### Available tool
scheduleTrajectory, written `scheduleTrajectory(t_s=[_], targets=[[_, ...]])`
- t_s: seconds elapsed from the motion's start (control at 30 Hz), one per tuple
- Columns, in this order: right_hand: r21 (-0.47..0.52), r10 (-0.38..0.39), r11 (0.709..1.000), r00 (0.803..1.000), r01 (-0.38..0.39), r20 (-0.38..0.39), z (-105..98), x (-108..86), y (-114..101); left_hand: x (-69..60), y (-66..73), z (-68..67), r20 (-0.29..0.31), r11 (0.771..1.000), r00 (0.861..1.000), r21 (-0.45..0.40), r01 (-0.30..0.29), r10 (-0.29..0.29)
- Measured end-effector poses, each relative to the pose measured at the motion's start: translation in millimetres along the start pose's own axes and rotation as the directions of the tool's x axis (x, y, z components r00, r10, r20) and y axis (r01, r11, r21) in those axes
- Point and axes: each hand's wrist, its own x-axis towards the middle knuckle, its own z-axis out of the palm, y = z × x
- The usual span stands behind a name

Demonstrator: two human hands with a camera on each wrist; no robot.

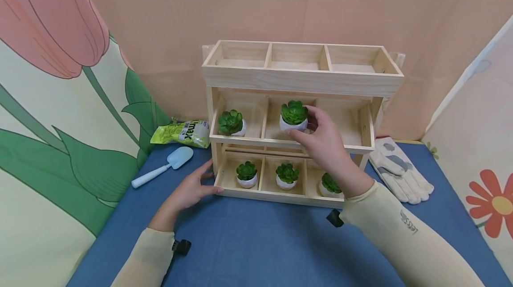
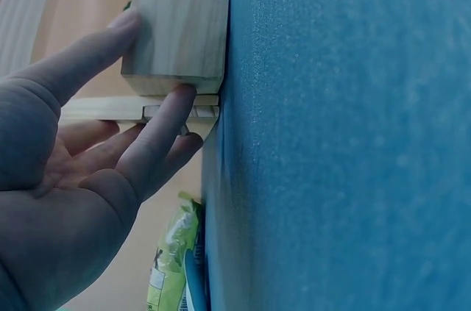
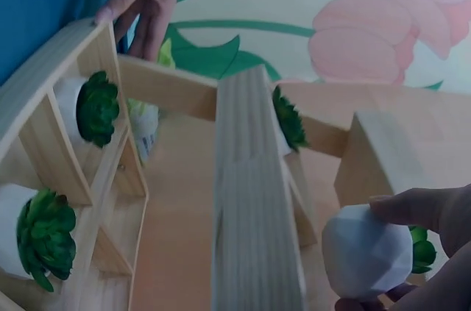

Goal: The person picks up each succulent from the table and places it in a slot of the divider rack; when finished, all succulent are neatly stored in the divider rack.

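Note:
My right hand (image 1: 326, 137) holds a small succulent in a white pot (image 1: 294, 115) between thumb and fingers, at the middle compartment of the middle tier. In the right wrist view, the faceted pot (image 3: 366, 252) hangs sideways; whether it touches the shelf floor cannot be told. The three-tier wooden shelf (image 1: 300, 77) carries another potted succulent (image 1: 231, 123) in the middle tier's left compartment. Below, three more succulents (image 1: 246, 174) stand one per compartment. My left hand (image 1: 196, 189) touches the shelf's lower left corner, thumb at the front, fairly straight fingers along the side (image 2: 176, 87).
A light blue trowel (image 1: 178, 157) lies on the blue tabletop (image 1: 256, 242) left of the shelf, before a green and clear bag (image 1: 182, 134). White and grey gloves (image 1: 401, 171) lie at the right. Behind the shelf hangs a pinkish backdrop (image 1: 280, 2).

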Motion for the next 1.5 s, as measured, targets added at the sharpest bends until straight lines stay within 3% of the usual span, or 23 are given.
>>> scheduleTrajectory(t_s=[0.33, 0.63, 0.93, 1.27, 1.5], targets=[[-0.134, -0.055, 0.989, 0.998, 0.057, 0.022, 17.7, 25.9, 2.7, 2.5, 1.9, -0.8, 0.002, 1.0, 1.0, -0.004, -0.009, 0.009], [-0.263, -0.036, 0.963, 0.997, 0.053, 0.068, 26.0, 36.2, 4.7, 2.1, 1.8, -0.6, 0.0, 1.0, 1.0, 0.0, -0.008, 0.008], [-0.302, 0.008, 0.953, 0.995, 0.024, 0.103, 25.1, 34.7, 2.7, 0.0, 3.4, -0.3, 0.001, 1.0, 1.0, -0.003, 0.008, -0.008], [-0.317, 0.056, 0.948, 0.98, 0.008, 0.193, 16.0, 28.4, 3.8, -0.5, 1.3, 0.1, -0.002, 1.0, 1.0, -0.004, -0.005, 0.005], [-0.313, 0.034, 0.949, 0.97, 0.045, 0.242, 6.1, 16.8, 4.7, -1.8, 3.6, 0.2, -0.005, 1.0, 1.0, -0.005, 0.006, -0.007]])
